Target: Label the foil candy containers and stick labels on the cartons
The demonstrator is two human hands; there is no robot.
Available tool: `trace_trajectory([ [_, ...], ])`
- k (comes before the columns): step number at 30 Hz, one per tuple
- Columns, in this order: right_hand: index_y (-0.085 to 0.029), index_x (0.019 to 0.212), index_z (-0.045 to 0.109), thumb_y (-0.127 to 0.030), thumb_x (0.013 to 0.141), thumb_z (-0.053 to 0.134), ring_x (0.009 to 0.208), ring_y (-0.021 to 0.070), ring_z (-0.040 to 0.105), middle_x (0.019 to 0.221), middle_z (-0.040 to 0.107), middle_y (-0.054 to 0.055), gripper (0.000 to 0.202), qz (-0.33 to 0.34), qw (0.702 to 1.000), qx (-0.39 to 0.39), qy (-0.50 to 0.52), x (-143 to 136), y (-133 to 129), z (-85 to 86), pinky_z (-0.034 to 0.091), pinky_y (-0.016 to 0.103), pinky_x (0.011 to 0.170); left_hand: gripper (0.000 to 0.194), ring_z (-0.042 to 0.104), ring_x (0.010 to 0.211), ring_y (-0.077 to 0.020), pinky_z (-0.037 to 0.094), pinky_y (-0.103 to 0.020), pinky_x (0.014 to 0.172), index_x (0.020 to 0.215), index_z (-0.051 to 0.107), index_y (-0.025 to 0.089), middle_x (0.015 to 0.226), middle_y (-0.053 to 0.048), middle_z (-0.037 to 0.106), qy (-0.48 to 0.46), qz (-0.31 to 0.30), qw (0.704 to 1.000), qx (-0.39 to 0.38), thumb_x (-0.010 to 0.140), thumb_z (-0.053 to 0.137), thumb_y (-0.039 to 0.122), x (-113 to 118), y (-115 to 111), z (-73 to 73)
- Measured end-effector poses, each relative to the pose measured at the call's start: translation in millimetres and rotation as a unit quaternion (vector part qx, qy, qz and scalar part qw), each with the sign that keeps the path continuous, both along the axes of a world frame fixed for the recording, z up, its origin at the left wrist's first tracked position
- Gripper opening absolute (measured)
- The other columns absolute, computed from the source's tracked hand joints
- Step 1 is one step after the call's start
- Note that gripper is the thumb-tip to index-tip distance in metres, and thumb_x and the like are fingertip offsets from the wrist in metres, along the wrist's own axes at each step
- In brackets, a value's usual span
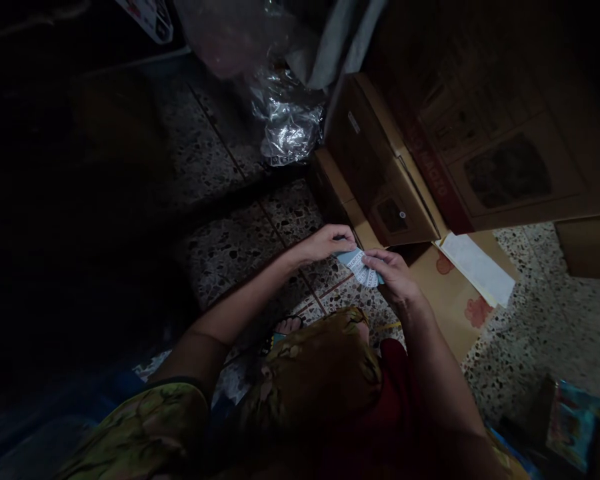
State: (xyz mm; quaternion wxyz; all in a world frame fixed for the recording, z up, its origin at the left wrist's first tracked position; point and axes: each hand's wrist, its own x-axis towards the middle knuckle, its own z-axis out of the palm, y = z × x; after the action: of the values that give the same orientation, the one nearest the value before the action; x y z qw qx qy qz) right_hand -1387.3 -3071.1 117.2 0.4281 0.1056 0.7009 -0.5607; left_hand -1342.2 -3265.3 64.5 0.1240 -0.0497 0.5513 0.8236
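Fanned out between my two hands is a small bunch of light-blue printed paper labels (pixel 364 272) with dark lettering too small to read. My left hand (pixel 329 243) is closed, pinching the upper left corner of the fan between thumb and fingers. On the other side, my right hand (pixel 394 272) grips the labels, its thumb lying across their face. The fan is held above the speckled floor, in front of the cardboard boxes. How many labels there are I cannot tell.
Cardboard boxes (pixel 375 180) stand ahead to the right, a larger carton (pixel 510 133) beside them. On flat cardboard (pixel 430 293) lies a white paper sheet (pixel 477 270). Clear plastic wrapping (pixel 293 127) sits ahead. A blue packet (pixel 575 420) is at lower right. The left side is dark.
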Motion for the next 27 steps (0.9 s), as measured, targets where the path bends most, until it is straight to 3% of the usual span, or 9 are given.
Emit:
trace_trajectory([
  [6, -0.017, 0.077, 0.076, -0.041, 0.052, 0.093, 0.053, 0.0115, 0.058, 0.065, 0.071, 0.001, 0.038, -0.017, 1.000, 0.008, -0.015, -1.6, -7.5, 2.5, 0.046, 0.025, 0.055, 0.026, 0.049, 0.069, -0.0103, 0.039, -0.023, 0.069, 0.073, 0.063, 0.014, 0.069, 0.003, 0.057, -0.021, 0.026, 0.999, 0.037, 0.070, 0.074, 0.037, 1.9, 5.9, -7.0],
  [10, -0.016, 0.075, 0.076, -0.043, 0.049, 0.095, 0.052, 0.0104, 0.059, 0.064, 0.071, 0.000, 0.042, -0.004, 0.999, 0.006, -0.040, -5.4, -7.8, 0.7, 0.044, 0.023, 0.055, 0.021, 0.057, 0.083, -0.0149, 0.044, -0.026, 0.080, 0.086, 0.073, 0.016, 0.083, -0.001, 0.064, 0.051, 0.040, 0.998, -0.010, 0.075, 0.073, 0.035, 3.4, 2.7, -3.6],
  [16, -0.014, 0.074, 0.077, -0.043, 0.051, 0.095, 0.056, 0.0085, 0.059, 0.066, 0.071, 0.000, 0.041, 0.024, 0.999, -0.009, -0.031, -11.7, -6.7, 1.2, 0.043, 0.021, 0.059, 0.016, 0.060, 0.085, -0.0156, 0.045, -0.027, 0.085, 0.087, 0.079, 0.019, 0.084, -0.003, 0.066, 0.114, -0.022, 0.990, -0.073, 0.077, 0.074, 0.030, 0.7, 0.8, -4.1],
  [22, -0.015, 0.076, 0.077, -0.038, 0.045, 0.095, 0.053, 0.0097, 0.060, 0.065, 0.071, 0.001, 0.042, 0.023, 0.998, -0.025, -0.060, -15.3, -13.2, 6.9, 0.045, 0.022, 0.056, 0.026, 0.057, 0.081, -0.0142, 0.044, -0.026, 0.078, 0.087, 0.072, 0.014, 0.082, -0.002, 0.065, 0.060, 0.004, 0.998, 0.027, 0.071, 0.077, 0.034, 2.2, 0.0, -0.1],
  [27, -0.017, 0.080, 0.078, -0.037, 0.054, 0.092, 0.055, 0.0116, 0.062, 0.069, 0.074, 0.002, 0.036, 0.031, 0.998, -0.039, -0.035, -16.9, -17.5, 10.7, 0.047, 0.024, 0.057, 0.029, 0.053, 0.078, -0.0115, 0.042, -0.024, 0.075, 0.087, 0.067, 0.014, 0.082, 0.000, 0.062, 0.022, 0.046, 0.995, 0.086, 0.068, 0.079, 0.032, 4.4, -2.4, 7.4],
])
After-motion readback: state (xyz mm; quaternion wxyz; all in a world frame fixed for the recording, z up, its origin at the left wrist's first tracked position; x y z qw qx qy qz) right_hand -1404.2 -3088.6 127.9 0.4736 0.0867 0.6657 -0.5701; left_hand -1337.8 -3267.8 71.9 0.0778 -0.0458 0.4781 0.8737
